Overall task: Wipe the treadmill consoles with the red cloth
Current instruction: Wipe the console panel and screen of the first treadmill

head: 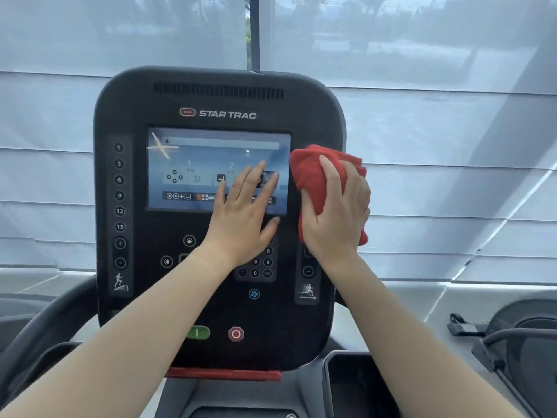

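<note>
A black treadmill console (144, 116) stands upright in front of me, with a lit screen (196, 164) and button columns down both sides. My right hand (337, 218) presses a bunched red cloth (307, 173) against the console's right edge, beside the screen. My left hand (244, 218) lies flat with fingers spread over the screen's lower right corner and the keypad below it, holding nothing. Part of the number keypad and the right button column are hidden behind my hands.
A green start button (199, 332) and a red stop button (236, 334) sit low on the console. A cup tray (343, 384) lies at the lower right, a curved handrail (45, 327) at the left. Another machine (524, 342) stands at the right. Window blinds fill the background.
</note>
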{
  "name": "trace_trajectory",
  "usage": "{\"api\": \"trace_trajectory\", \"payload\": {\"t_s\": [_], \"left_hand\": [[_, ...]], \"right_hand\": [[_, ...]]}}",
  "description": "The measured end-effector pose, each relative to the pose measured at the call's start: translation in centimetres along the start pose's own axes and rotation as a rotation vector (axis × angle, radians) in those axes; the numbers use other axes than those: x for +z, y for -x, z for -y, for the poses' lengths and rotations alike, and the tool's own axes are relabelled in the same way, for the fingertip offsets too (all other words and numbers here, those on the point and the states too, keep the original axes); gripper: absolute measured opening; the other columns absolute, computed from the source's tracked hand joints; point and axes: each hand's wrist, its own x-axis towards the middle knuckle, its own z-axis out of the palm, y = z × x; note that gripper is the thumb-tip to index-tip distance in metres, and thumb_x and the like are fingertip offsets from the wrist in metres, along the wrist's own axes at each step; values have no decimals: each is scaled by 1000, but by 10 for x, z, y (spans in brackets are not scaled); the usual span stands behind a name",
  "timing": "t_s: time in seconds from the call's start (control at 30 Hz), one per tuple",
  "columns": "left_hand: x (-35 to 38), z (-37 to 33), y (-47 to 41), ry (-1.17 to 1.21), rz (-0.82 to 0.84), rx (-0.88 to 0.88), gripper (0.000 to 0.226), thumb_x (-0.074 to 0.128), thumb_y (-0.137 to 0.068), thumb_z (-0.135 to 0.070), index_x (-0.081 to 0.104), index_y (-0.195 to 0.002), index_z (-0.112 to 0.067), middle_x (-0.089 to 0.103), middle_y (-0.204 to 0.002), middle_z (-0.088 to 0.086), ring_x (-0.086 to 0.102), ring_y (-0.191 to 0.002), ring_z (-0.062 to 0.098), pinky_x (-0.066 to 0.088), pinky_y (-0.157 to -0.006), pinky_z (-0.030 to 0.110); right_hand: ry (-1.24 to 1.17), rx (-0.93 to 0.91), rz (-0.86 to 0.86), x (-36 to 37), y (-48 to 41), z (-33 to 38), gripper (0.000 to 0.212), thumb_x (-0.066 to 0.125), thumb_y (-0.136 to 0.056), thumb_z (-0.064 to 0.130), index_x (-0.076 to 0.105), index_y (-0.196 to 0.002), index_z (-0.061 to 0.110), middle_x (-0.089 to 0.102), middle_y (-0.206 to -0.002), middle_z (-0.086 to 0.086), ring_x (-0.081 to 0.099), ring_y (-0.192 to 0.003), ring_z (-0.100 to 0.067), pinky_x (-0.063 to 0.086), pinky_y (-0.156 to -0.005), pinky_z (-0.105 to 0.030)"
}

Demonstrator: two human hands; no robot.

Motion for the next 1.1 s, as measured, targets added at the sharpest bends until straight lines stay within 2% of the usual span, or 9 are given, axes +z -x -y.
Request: {"api": "trace_trajectory", "payload": {"t_s": [0.23, 0.33, 0.5, 0.63, 0.8, 0.87, 0.97, 1.03, 1.1], "left_hand": [[-25, 9, -55, -10, -149, -14, 63, 51, -89, -40, 26, -145, -26, 11, -156, 6, 8, -142, 25, 12, -112, 54], [-35, 9, -74, -21, -177, -40, 64, 47, -91, -42, 21, -147, -24, 10, -156, 3, 7, -142, 23, 7, -112, 51], [-34, 7, -84, -44, -153, -67, 68, 39, -93, -47, 10, -149, -20, 3, -157, 1, 0, -143, 20, 3, -113, 48], [-27, 6, -80, -56, -174, -53, 69, 40, -93, -46, 10, -149, -18, 4, -157, 3, 1, -143, 22, 3, -113, 50], [-26, 14, -82, -80, -215, -21, 65, 36, -91, -47, 18, -147, -22, 14, -156, 3, 11, -142, 22, 12, -113, 51], [-28, 21, -85, -74, -232, -54, 63, 32, -89, -49, 19, -147, -26, 14, -156, 2, 10, -142, 22, 11, -113, 50], [-37, 30, -95, -47, -268, -113, 63, 30, -88, -48, 23, -146, -23, 20, -153, 4, 15, -141, 25, 15, -111, 53], [-39, 33, -97, -46, -277, -95, 63, 28, -88, -48, 26, -145, -21, 23, -152, 6, 19, -140, 26, 17, -110, 54], [-35, 35, -94, -40, -273, -72, 63, 27, -89, -48, 23, -146, -21, 19, -154, 5, 16, -141, 24, 13, -112, 51]], "right_hand": [[-12, -16, 21, 0, -81, 19, 52, 50, -88, 40, 36, -138, 33, 31, -143, -1, 24, -129, -25, 28, -99, -56], [-19, -32, 36, -1, -100, 22, 53, 49, -89, 40, 34, -139, 33, 30, -145, 0, 23, -131, -25, 29, -100, -55], [-29, -99, 30, -5, -73, 9, 51, 51, -87, 40, 39, -136, 31, 35, -142, -3, 28, -127, -26, 35, -96, -55], [30, -133, 35, -2, -44, 0, 50, 53, -85, 38, 41, -133, 31, 38, -138, -4, 30, -124, -26, 36, -93, -56], [42, -135, 29, 1, -90, 20, 52, 52, -86, 37, 40, -136, 30, 35, -142, -5, 28, -129, -29, 31, -96, -56], [70, -144, 46, 4, -110, 29, 54, 51, -87, 36, 36, -138, 31, 32, -144, -4, 26, -131, -29, 28, -98, -56], [123, -201, 93, 9, -130, 42, 55, 50, -89, 35, 32, -140, 32, 28, -147, -4, 22, -133, -29, 25, -100, -59], [130, -232, 105, 11, -131, 45, 55, 50, -89, 35, 32, -140, 32, 28, -147, -5, 23, -133, -30, 27, -98, -60], [128, -260, 96, 10, -121, 39, 54, 52, -88, 35, 35, -139, 31, 31, -145, -5, 26, -131, -31, 30, -95, -61]]}}
